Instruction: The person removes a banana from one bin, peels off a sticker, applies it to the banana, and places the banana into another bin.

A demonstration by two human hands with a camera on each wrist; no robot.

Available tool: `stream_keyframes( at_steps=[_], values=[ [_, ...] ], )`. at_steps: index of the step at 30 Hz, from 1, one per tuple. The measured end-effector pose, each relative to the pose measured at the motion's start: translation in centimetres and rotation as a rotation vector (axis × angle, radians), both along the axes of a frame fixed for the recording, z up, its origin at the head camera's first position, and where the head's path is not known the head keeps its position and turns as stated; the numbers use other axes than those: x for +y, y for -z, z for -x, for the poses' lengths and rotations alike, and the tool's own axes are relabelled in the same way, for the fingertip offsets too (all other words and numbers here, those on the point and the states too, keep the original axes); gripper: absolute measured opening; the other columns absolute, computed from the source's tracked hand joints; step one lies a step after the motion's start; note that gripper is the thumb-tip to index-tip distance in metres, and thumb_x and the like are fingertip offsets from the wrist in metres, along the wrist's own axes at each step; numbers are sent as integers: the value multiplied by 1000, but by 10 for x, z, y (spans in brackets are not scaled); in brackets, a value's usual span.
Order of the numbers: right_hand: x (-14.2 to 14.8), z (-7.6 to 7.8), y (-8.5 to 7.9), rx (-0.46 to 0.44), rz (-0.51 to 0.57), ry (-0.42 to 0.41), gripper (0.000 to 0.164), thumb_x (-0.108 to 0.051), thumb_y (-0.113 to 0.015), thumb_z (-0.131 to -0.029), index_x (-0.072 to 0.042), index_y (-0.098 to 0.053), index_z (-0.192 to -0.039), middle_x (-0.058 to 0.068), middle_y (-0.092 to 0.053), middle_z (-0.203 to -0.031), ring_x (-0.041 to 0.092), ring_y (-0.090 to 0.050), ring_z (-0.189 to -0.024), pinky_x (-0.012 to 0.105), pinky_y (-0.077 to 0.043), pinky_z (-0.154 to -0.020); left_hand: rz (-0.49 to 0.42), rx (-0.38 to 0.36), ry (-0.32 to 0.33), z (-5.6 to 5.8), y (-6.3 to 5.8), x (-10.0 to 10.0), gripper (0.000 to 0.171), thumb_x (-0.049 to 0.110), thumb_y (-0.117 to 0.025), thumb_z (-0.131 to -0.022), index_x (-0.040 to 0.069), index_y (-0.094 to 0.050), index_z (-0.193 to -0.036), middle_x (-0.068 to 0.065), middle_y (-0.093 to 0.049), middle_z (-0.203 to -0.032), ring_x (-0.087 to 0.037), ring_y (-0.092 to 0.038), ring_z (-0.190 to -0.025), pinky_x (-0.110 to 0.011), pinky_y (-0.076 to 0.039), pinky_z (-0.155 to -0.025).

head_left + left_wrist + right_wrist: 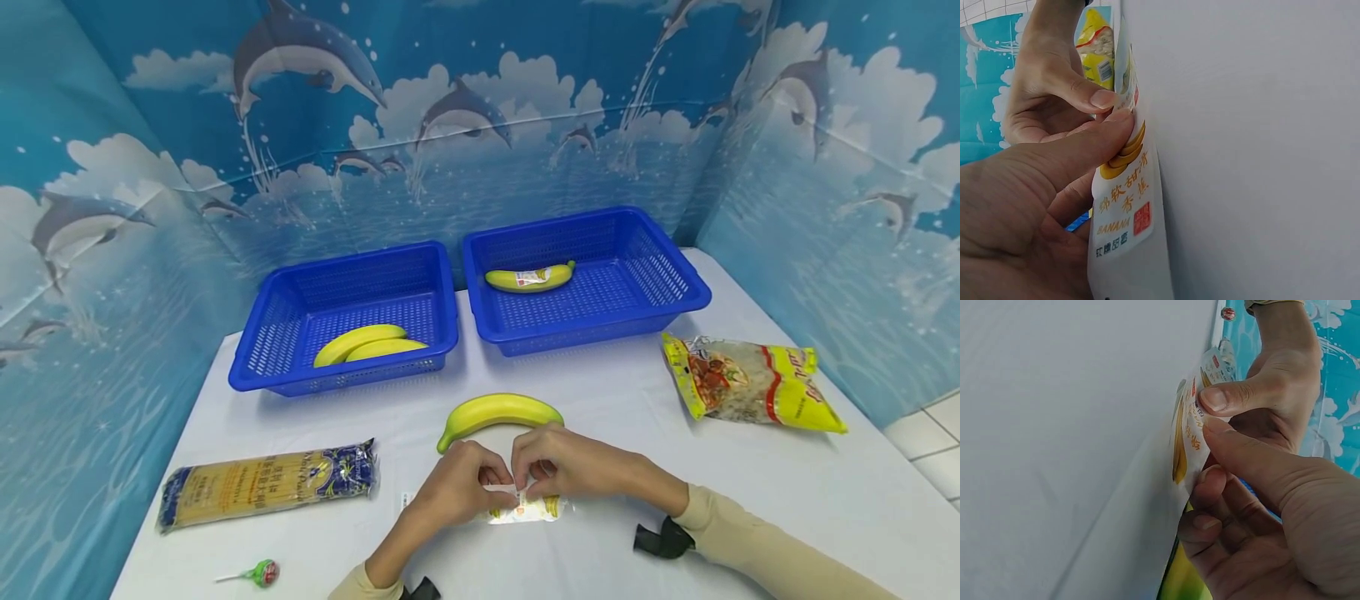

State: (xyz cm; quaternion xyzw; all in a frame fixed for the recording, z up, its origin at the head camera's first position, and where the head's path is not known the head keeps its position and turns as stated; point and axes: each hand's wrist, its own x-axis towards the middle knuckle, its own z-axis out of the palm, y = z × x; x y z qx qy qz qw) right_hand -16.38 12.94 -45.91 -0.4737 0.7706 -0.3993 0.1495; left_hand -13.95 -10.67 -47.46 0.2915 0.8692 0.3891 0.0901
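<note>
Both hands meet over a white strip of banana labels near the front middle of the table. My left hand pinches the strip between thumb and fingers; its thumb lies on the printed face in the left wrist view. Close against it, my right hand pinches the same strip, thumb and fingertips almost touching the left ones. Banana drawings and the word BANANA show on the label strip. Whether a label is lifting off cannot be told. Just beyond the hands lies a yellow-green banana, with no label visible on it.
At the back, the left blue basket holds two bananas; the right blue basket holds one labelled banana. A spaghetti pack and a lollipop lie left, a yellow food bag right.
</note>
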Motion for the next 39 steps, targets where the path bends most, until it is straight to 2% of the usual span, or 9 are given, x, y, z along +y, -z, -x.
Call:
stream_keyframes(
  at_steps=[2, 9, 19, 27, 30, 31, 35, 36, 39],
  values=[
    [0, 0, 0, 3, -1, 0, 17, -1, -87, -88, -13, -78, -94, -6, -69, -91, -4, -56, -75, 17, -53, -63, -9, -69, -26, -4, -14, 3, 16, 7, -96, -79, 10, -80, -78, 17, -65, -67, 5, -51, -61, -16, -46, -55],
    [-1, -1, 3, 14, 1, -1, 13, -2, -84, -92, -14, -78, -93, -8, -69, -90, -5, -56, -75, 17, -54, -63, -3, -46, -20, -5, -16, 3, 18, 9, -97, -78, 10, -80, -78, 15, -66, -69, 5, -50, -61, -16, -46, -55],
    [-2, -2, 5, 76, 9, -18, 10, -5, -82, -95, -14, -76, -92, -7, -66, -97, -3, -56, -81, 17, -55, -68, 28, -94, -52, -6, -18, 5, 21, 8, -100, -74, 12, -79, -78, 14, -67, -69, 5, -51, -62, -16, -46, -58],
    [1, 0, 1, 84, 8, -49, 9, -7, -80, -97, -14, -74, -94, -8, -64, -101, 3, -57, -85, 19, -55, -72, 30, -115, -38, -5, -20, 3, 22, 10, -100, -74, 14, -80, -81, 15, -67, -72, 1, -55, -67, -17, -48, -61],
    [2, 1, -1, 68, -2, -64, 9, -7, -80, -97, -14, -75, -95, -8, -65, -102, 3, -57, -87, 19, -54, -73, 17, -92, -13, -4, -14, 0, 22, 9, -99, -74, 14, -80, -82, 16, -67, -73, 1, -55, -67, -18, -48, -60],
    [2, 2, -1, 61, -1, -70, 9, -8, -80, -97, -14, -75, -95, -8, -65, -102, 2, -57, -87, 19, -54, -73, 22, -70, -4, -2, -9, -1, 21, 9, -99, -75, 14, -80, -83, 16, -67, -74, 0, -56, -68, -19, -48, -60],
    [5, 4, -5, 18, 9, -83, 8, -9, -81, -96, -14, -75, -97, -7, -65, -101, -2, -54, -82, 17, -51, -67, 24, -83, -6, -1, -7, -2, 23, 8, -99, -74, 14, -79, -83, 14, -68, -74, -2, -60, -69, -21, -51, -61],
    [6, 4, -5, 7, 11, -85, 8, -9, -81, -96, -14, -75, -97, -7, -65, -100, -3, -53, -82, 16, -50, -66, 26, -68, -4, 1, 1, -3, 23, 9, -99, -74, 16, -79, -83, 15, -67, -74, -1, -59, -69, -21, -51, -61],
    [8, 5, -8, -10, 13, -93, 6, -13, -81, -98, -15, -75, -98, -7, -65, -98, -4, -53, -81, 17, -50, -65, 21, -78, -18, 2, 3, -2, 25, 10, -100, -73, 17, -78, -81, 16, -66, -73, 0, -59, -68, -21, -51, -61]
  ],
)
